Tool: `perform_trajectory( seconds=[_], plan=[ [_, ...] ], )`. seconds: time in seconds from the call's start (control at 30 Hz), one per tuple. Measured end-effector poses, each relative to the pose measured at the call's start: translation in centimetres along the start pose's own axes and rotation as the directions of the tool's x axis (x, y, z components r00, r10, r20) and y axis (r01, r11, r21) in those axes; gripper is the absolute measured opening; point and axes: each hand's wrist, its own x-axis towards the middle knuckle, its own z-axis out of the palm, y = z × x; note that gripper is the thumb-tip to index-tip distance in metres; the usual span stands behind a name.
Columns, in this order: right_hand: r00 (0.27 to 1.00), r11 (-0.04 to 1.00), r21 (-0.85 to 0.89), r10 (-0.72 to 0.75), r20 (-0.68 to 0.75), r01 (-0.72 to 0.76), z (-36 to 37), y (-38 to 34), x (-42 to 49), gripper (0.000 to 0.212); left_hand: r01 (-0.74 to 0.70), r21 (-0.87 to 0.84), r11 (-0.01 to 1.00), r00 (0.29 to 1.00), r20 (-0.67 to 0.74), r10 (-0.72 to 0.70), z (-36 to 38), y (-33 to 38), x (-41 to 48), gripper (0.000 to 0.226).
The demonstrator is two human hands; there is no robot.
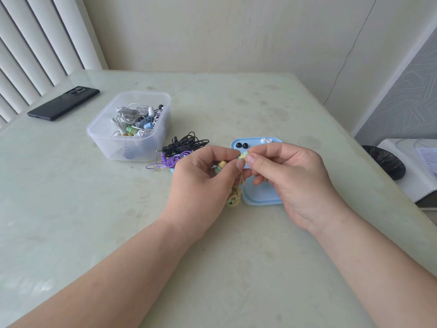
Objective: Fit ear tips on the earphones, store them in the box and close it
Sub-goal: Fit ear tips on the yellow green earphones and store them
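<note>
At mid-frame the fingers [251, 160] of the right hand [293, 185] pinch a pale ear tip [246, 154] narrowly against one bud of the yellow-green earphones [220, 166]. The left hand [201, 183] grips that bud, likely to steady it for pushing the tip on. Spare tips [241, 145] sit within reach on the blue lid [260, 197] beneath, and the clear box [128, 124] stands open at upper left, ready for storing.

I can make out no readable text, brand, number or sign from my head view. The sheet of paper [427, 159] at the right edge bears faint print, too small and blurred for me to read. The back of the black phone [63, 103] on the tabletop shows me no legible mark.
</note>
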Motion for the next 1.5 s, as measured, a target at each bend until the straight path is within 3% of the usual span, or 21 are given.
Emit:
perform_trajectory(
  seconds=[0.23, 0.53, 0.7, 0.93, 1.23, 1.5],
  plan=[
    [0.995, 0.994, 0.069, 0.084, 0.045, -0.087, -0.7, -0.2, 0.5, 0.006, -0.007, -0.018, 1.000, 0.999, 0.035, 0.008, 0.1, 0.2, -0.1, 0.005],
    [0.995, 0.994, -0.108, -0.011, 0.096, 0.021, -1.2, -0.1, 0.7, 0.003, -0.001, 0.020, 1.000, 0.999, 0.045, 0.001, 0.0, 0.0, -0.1, 0.007],
    [0.995, 0.990, -0.117, -0.065, 0.069, 0.073, -0.9, 0.1, 0.6, 0.004, 0.005, 0.029, 1.000, 0.999, 0.040, -0.006, 0.0, 0.0, -0.1, 0.008],
    [0.991, 0.994, 0.036, 0.102, 0.085, -0.106, -1.0, 0.2, 0.7, 0.004, -0.023, -0.013, 1.000, 0.999, 0.047, 0.024, 0.1, 0.2, -0.2, 0.008],
    [0.993, 0.987, -0.125, -0.092, 0.074, 0.101, -1.1, 0.2, 0.6, 0.004, -0.011, 0.029, 1.000, 0.999, 0.054, 0.010, 0.0, -0.2, -0.1, 0.007],
    [0.993, 0.993, -0.091, -0.059, 0.104, 0.069, -1.2, 0.0, 0.5, 0.008, -0.007, -0.004, 1.000, 0.999, 0.041, 0.007, 0.1, 0.1, -0.3, 0.005]
  ],
)
